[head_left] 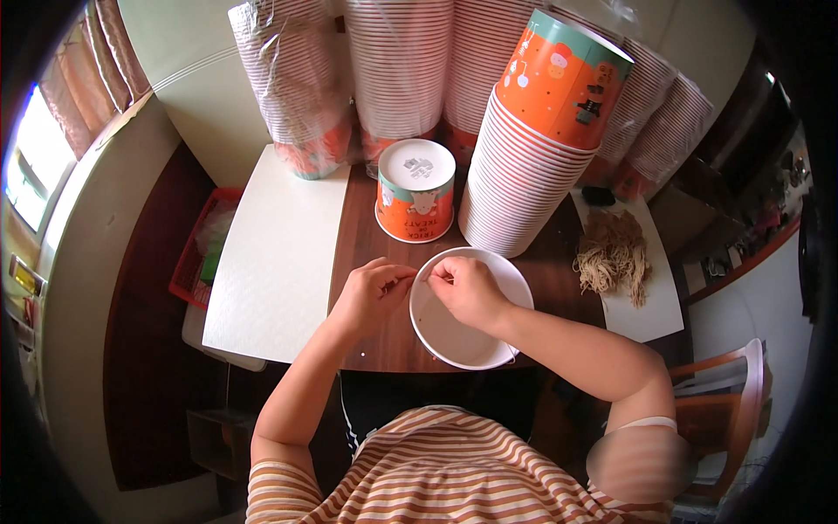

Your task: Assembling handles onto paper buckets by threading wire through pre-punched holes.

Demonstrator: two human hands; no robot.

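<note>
A white-lined paper bucket (471,341) stands with its mouth up at the table's front edge. At its left rim, outside, my left hand (371,293) is closed in a pinch. Over the mouth my right hand (467,288) reaches in, thumb and fingers pinched just inside the same rim. Between the fingertips there seems to be a thin tan cord, mostly hidden by them. Another bit of cord shows at the bucket's lower right rim. Behind it, an orange and green printed bucket (417,205) sits upside down.
A tall leaning stack of nested buckets (528,166) rises behind the right hand. Plastic-wrapped bucket stacks (401,70) line the back. A bundle of tan cords (611,253) lies on the right. A red basket (192,262) is left of the table, a chair (733,410) at right.
</note>
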